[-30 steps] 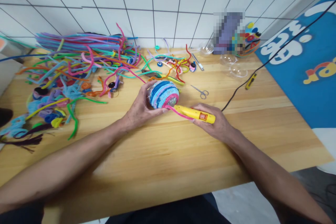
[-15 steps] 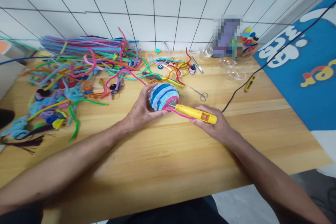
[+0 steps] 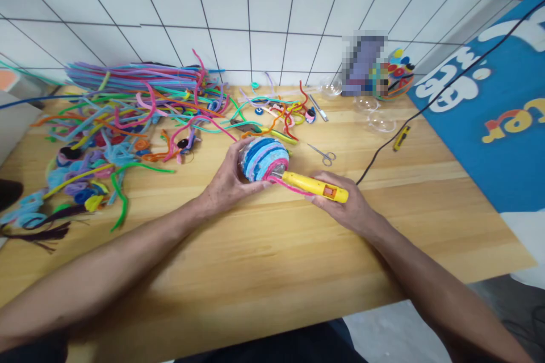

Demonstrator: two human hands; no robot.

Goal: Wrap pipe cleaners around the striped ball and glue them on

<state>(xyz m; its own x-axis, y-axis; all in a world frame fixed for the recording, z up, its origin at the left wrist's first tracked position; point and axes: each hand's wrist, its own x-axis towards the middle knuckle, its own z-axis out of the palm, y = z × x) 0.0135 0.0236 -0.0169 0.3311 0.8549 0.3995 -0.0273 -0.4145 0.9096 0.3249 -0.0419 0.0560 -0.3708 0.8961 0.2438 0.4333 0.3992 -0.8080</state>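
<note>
My left hand (image 3: 227,178) is curled around a ball (image 3: 264,156) wound with stripes of blue, light blue, purple and pink pipe cleaner; clear plastic shows at its left side. In my right hand (image 3: 343,204) is a yellow hot glue gun (image 3: 313,184) with an orange-red switch. Its metal tip meets the pink winding on the ball's lower right, though exact contact is hard to see. A pink pipe cleaner (image 3: 292,186) runs from the ball, under the glue gun, to my right fingertips. The palm side of my right hand is hidden.
Small scissors (image 3: 326,156) lie behind the ball, near pliers (image 3: 272,135). Tangled pipe cleaners (image 3: 123,119) cover the table's left. Clear plastic half-shells (image 3: 381,122) and a yellow cutter (image 3: 401,139) are at the right. A black cord (image 3: 392,137) crosses to my right hand.
The view has shifted slightly. Both hands keep their hold, and the glue gun's tip stays at the pink part of the ball.
</note>
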